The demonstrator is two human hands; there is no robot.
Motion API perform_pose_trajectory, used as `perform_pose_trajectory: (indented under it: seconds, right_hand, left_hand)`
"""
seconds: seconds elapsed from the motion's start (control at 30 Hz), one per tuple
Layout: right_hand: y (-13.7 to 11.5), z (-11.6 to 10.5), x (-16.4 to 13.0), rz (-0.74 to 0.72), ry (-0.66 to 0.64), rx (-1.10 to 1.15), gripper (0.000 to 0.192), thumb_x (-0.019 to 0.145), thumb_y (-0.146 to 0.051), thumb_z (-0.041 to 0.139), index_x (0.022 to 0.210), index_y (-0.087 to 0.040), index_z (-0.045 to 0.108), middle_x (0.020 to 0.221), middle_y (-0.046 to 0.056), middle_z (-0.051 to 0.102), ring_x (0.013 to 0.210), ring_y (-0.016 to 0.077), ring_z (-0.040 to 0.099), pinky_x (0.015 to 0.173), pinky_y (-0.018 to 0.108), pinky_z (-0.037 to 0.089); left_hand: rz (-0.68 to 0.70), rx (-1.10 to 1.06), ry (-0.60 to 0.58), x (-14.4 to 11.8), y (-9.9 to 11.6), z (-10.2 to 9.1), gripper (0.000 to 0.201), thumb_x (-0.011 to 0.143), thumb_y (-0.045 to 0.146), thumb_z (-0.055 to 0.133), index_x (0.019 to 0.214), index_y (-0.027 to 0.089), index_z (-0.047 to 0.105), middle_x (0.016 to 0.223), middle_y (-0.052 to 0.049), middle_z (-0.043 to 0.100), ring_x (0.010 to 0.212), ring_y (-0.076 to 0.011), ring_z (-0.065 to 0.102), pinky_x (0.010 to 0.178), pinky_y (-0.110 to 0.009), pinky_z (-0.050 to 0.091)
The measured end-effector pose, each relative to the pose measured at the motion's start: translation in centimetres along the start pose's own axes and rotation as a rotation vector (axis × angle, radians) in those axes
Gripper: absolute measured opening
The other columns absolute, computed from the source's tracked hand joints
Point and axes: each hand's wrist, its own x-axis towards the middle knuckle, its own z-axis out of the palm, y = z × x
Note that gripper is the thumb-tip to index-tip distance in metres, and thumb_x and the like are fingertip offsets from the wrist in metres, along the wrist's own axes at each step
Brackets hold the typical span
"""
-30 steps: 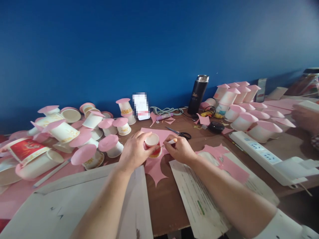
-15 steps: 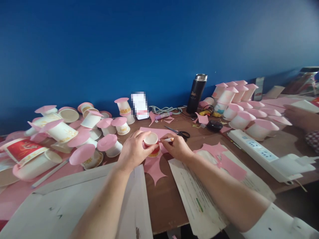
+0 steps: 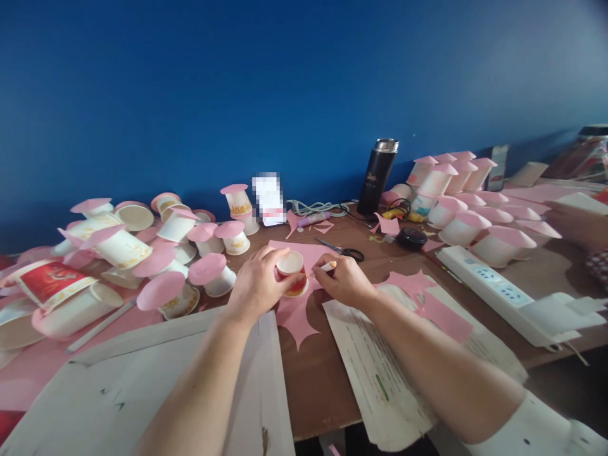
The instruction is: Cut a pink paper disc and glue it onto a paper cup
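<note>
My left hand (image 3: 260,278) is closed round a red paper cup (image 3: 291,263), which stands on a sheet of pink paper (image 3: 297,320) with curved cut-outs and pointed edges. A white pen (image 3: 327,266) is pinched in my right hand (image 3: 349,280), close to the right side of the cup. The pen's tip is too small to make out. Just behind my right hand lies a pair of dark-handled scissors (image 3: 351,253), and a purple glue stick (image 3: 313,218) rests farther back.
Many paper cups with pink discs (image 3: 209,269) are heaped at left; more cups (image 3: 465,225) stand at right. A black flask (image 3: 379,177) and a lit phone (image 3: 268,198) stand by the blue wall. A white power strip (image 3: 494,291) lies right, near another person's hand (image 3: 572,225).
The pen in my right hand has shifted slightly away from the cup's side. My left hand keeps its hold on the cup. The whole view has moved slightly.
</note>
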Motion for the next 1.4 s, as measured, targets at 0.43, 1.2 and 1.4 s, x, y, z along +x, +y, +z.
perform_pose_trajectory:
  seconds: [0.43,1.2,1.4]
  right_hand:
    - [-0.8,-0.6,-1.1,-0.329,-0.172,-0.113,0.013,0.073,-0.015,0.05,0.072,-0.02,0.063,0.074,0.003,0.069,0.065,0.0149,0.06,0.064,0.025,0.041]
    - [-1.8,2.2,-2.2,-0.475,-0.223,-0.062,0.02,0.085,-0.019,0.053,0.1,-0.02,0.067,0.099,0.005,0.073,0.083,0.0167,0.068,0.072,0.025,0.049]
    - [-3.0,2.6,-2.5,-0.509,-0.312,-0.425,0.026,0.085,-0.021,0.054,0.108,-0.019,0.064,0.109,0.008,0.069,0.076,0.0176,0.066,0.056,0.025,0.044]
  left_hand:
    - [-0.018,-0.038,-0.018,0.1,0.3,-0.3,0.052,0.081,0.059,0.058,0.115,0.021,0.061,0.11,-0.007,0.064,0.102,-0.025,0.061,0.087,-0.037,0.049]
    - [-0.013,-0.02,0.029,-0.1,0.1,0.1,0.044,0.078,0.046,0.067,0.114,0.022,0.06,0.111,-0.006,0.062,0.101,-0.0228,0.061,0.088,-0.036,0.049]
    - [-0.007,-0.019,0.039,-0.2,0.1,0.1,0.043,0.079,0.045,0.066,0.114,0.02,0.06,0.11,-0.006,0.063,0.097,-0.022,0.062,0.085,-0.035,0.05]
